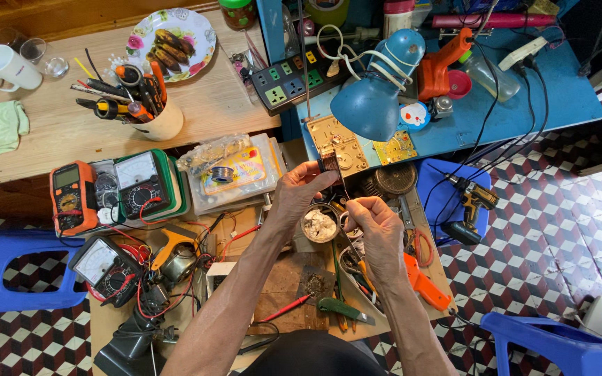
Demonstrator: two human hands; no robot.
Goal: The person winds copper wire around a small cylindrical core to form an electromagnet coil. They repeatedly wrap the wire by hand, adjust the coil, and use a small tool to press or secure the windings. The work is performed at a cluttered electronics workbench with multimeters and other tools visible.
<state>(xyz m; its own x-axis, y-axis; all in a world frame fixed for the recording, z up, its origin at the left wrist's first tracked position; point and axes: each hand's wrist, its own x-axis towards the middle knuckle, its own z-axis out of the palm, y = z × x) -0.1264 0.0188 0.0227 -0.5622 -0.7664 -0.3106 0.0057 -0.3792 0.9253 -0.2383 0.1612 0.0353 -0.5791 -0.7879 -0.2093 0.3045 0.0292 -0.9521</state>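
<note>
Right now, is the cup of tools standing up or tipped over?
Tipped over. The cream cup lies on its side on the wooden table, its screwdrivers and pliers pointing sideways.

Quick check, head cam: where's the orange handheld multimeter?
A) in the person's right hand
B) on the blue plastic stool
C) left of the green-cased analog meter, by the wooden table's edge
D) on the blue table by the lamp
C: the orange handheld multimeter lies just left of the green-cased analog meter, below the wooden table; both hands are elsewhere, at a small dark part.
</note>
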